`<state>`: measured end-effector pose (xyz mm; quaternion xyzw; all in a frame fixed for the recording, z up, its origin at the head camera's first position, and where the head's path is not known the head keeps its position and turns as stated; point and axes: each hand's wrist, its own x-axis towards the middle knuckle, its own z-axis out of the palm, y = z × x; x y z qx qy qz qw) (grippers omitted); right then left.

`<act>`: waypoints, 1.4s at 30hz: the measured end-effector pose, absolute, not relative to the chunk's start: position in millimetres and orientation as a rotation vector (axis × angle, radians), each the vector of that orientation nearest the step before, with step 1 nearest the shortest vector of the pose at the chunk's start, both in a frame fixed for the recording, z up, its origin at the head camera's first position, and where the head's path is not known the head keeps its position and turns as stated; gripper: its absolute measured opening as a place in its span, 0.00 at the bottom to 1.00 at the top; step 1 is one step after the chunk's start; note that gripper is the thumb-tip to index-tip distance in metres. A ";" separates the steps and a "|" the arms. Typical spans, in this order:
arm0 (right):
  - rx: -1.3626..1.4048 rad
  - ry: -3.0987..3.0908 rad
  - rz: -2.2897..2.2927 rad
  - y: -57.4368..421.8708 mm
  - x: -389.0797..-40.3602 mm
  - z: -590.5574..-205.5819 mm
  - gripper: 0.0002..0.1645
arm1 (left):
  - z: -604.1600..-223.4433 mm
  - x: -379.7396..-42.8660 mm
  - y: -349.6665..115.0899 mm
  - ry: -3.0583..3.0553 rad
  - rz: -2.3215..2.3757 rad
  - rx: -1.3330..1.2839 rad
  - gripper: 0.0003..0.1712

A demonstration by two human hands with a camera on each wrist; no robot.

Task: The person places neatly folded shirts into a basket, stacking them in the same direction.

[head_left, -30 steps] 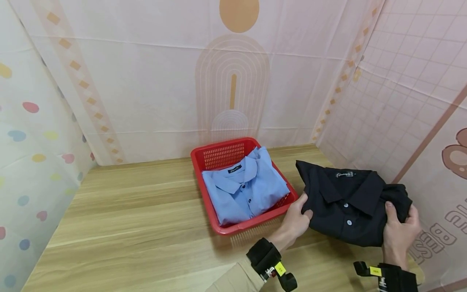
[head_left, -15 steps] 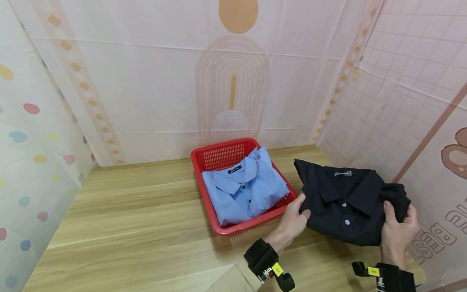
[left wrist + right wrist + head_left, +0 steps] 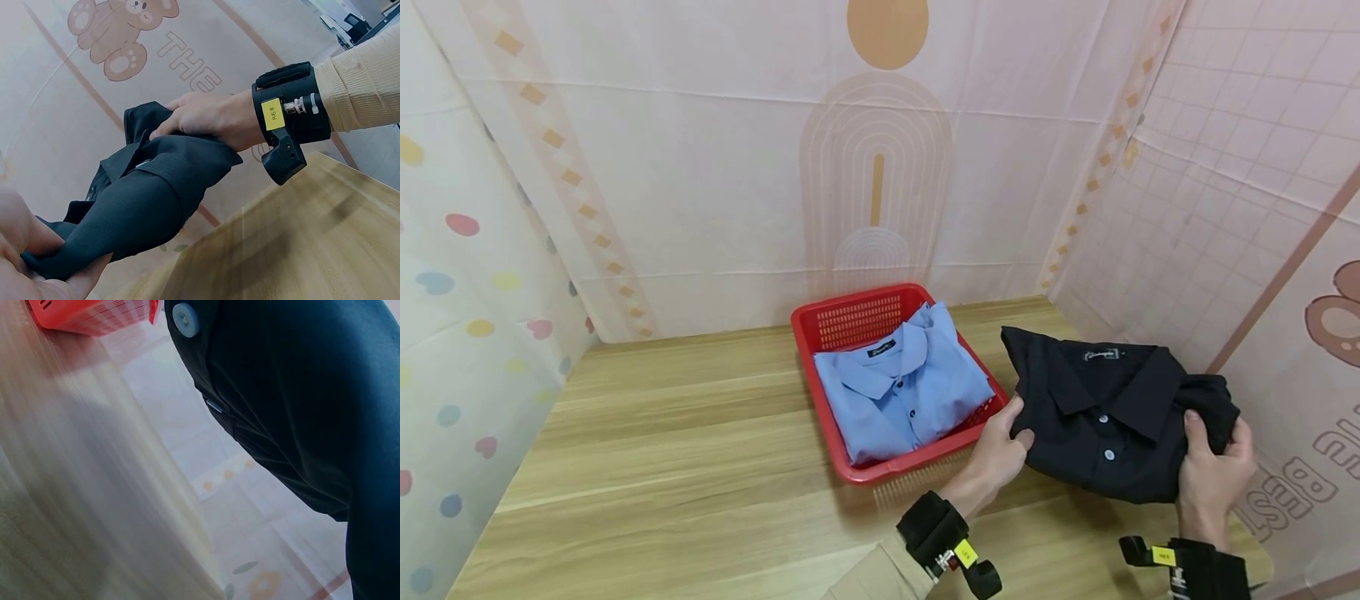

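Observation:
A folded black shirt (image 3: 1097, 417) with a collar and pale buttons is held up between both hands at the right of the head view. My left hand (image 3: 997, 446) pinches its left side, thumb on top. The right hand (image 3: 1215, 467) grips the opposite side, the thumb over the cloth and the fingers partly hidden beneath. In the left wrist view the shirt (image 3: 144, 194) sags between the two hands, above the table. Just left of it, a folded light blue shirt (image 3: 898, 383) lies in a red plastic basket (image 3: 842, 321).
The wood-grain table (image 3: 685, 450) carries the basket near its back edge. Patterned cloth walls stand at the back (image 3: 730, 192), the left (image 3: 482, 333) and the right (image 3: 1240, 183), the right one close to the black shirt.
Both hands and the black shirt have shifted slightly left, toward the basket. Their grip on it looks the same, and the basket with the blue shirt stays in place.

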<state>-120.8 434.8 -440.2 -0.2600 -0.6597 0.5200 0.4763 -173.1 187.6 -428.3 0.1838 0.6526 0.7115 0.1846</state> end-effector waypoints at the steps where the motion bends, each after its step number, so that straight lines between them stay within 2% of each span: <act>1: -0.628 -1.613 1.273 434.3 -121.1 -439.5 0.28 | -428.0 -173.4 187.2 1.844 2.006 0.518 0.35; 42: -0.515 -1.505 1.379 413.1 -136.5 -430.1 0.25 | -425.3 -178.8 162.9 1.850 2.030 0.582 0.35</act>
